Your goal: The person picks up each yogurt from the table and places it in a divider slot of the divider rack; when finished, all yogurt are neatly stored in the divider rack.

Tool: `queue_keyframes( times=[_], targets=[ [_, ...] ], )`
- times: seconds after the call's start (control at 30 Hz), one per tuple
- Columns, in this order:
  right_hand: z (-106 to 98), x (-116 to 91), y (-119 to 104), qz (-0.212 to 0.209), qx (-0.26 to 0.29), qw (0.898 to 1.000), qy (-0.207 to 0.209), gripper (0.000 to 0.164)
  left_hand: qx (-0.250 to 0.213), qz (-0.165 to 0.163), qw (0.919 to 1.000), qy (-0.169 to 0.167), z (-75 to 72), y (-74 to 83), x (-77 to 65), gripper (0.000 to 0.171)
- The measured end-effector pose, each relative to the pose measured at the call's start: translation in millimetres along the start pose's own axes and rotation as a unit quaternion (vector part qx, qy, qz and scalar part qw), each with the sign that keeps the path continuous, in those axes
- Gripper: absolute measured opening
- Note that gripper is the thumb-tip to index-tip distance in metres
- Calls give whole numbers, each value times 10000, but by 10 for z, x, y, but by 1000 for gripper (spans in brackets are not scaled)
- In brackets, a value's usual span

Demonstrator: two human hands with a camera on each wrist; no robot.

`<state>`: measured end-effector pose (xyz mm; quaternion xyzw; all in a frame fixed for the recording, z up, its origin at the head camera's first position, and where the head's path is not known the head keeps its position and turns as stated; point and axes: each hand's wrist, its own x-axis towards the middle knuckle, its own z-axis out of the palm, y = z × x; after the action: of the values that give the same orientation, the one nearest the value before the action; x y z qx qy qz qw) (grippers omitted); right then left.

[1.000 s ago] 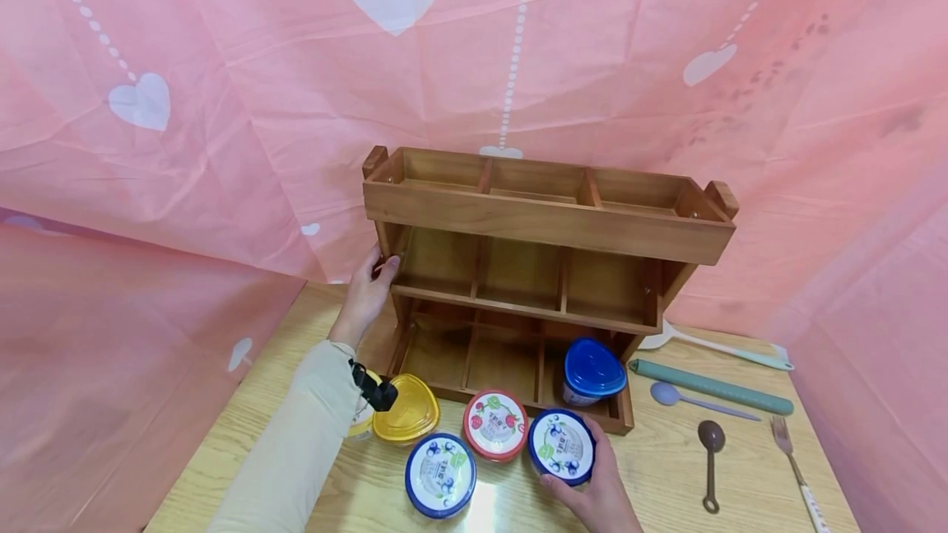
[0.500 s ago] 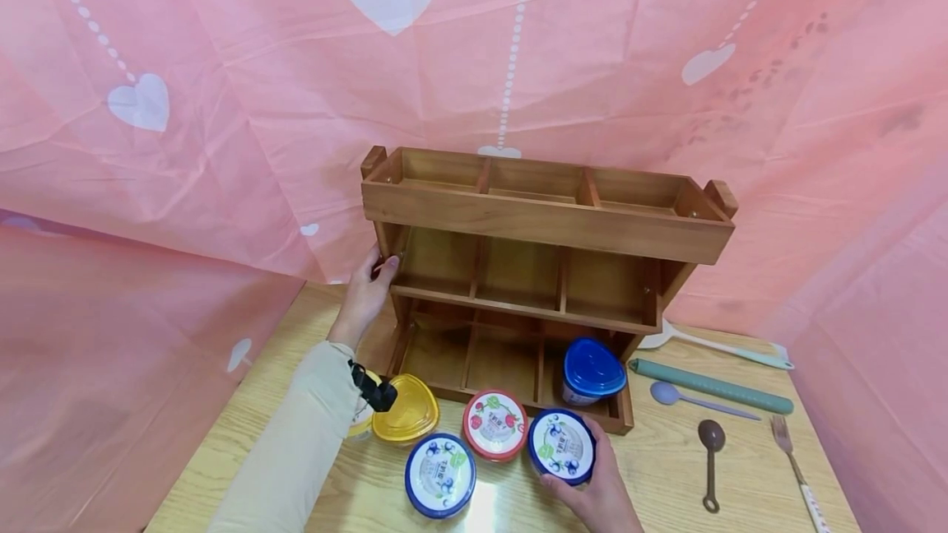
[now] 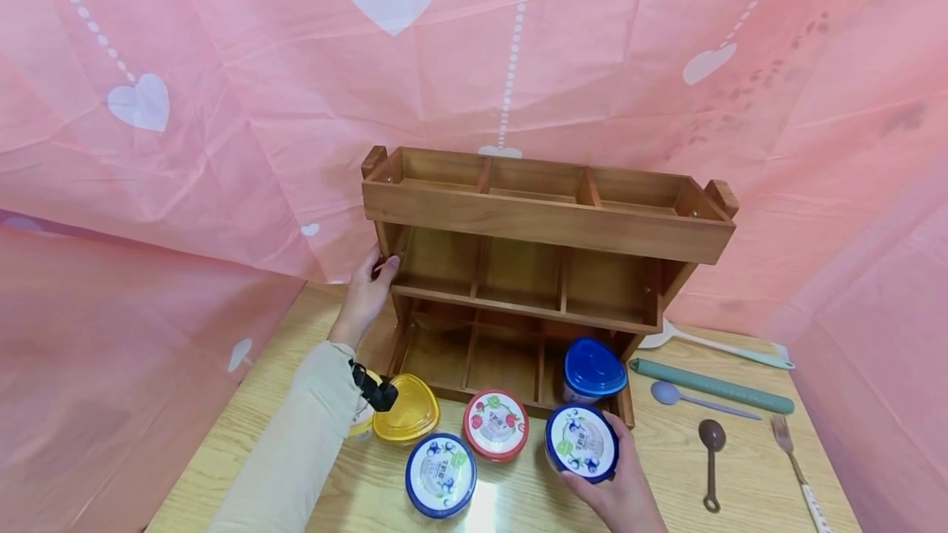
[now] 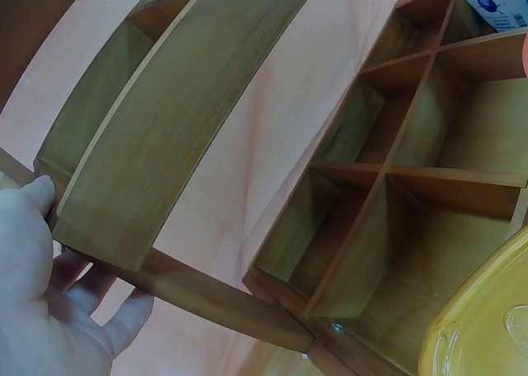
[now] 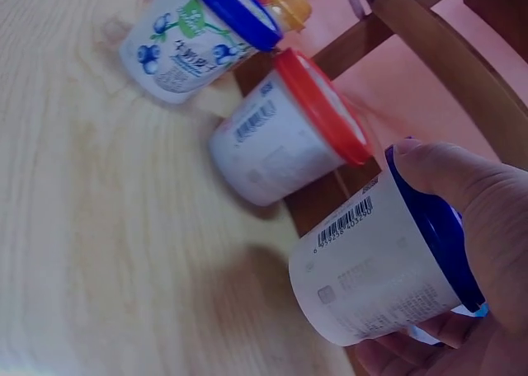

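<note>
My left hand [image 3: 368,290] grips the left side post of a three-tier wooden rack [image 3: 544,224], thumb in front at the middle tier. In the left wrist view its fingers [image 4: 128,322] curl round the wood from below. My right hand [image 3: 620,479] holds a blueberry yogurt cup [image 3: 581,442] with a blue-rimmed lid, thumb and fingers round its rim. That cup is just in front of the rack's bottom right compartment, where a cup with a plain blue lid [image 3: 594,367] stands. A red-rimmed raspberry cup [image 3: 495,425] and a second blueberry cup [image 3: 440,475] stand to the left.
Yellow-lidded tubs [image 3: 407,408] stand by the rack's lower left, one partly behind my left wrist. At the right lie a white spatula [image 3: 729,348], a green rod [image 3: 711,387], a lilac spoon [image 3: 699,401], a brown spoon [image 3: 711,463] and a fork [image 3: 800,471]. Pink cloth [image 3: 222,146] hangs behind.
My right hand has shifted the blueberry cup slightly right and up from beside the raspberry cup, leaving a gap between them. My left hand stays on the rack.
</note>
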<state>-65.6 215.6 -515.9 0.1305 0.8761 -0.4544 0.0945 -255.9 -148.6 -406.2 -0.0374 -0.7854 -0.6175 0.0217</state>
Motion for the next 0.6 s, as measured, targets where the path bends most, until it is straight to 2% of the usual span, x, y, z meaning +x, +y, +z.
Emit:
queue_keyframes(
  times=[0.07,0.17,0.37,0.4,0.6],
  targets=[
    [-39,-8,-19,-11,-10,10000,14,119,29,-22,10000,-10,-4,73,-38,53],
    [-84,-16,-38,-44,-19,10000,17,118,69,-64,10000,-5,-7,85,-45,53],
    [-161,-42,-128,-24,-32,10000,1,120,60,159,9998,140,7,-248,128,52],
    [-180,-53,-154,-81,16,10000,34,119,74,179,9997,159,10,-292,148,52],
    [-283,-127,-330,-776,10,9959,455,107,111,144,9997,152,18,-279,140,52]
  ],
)
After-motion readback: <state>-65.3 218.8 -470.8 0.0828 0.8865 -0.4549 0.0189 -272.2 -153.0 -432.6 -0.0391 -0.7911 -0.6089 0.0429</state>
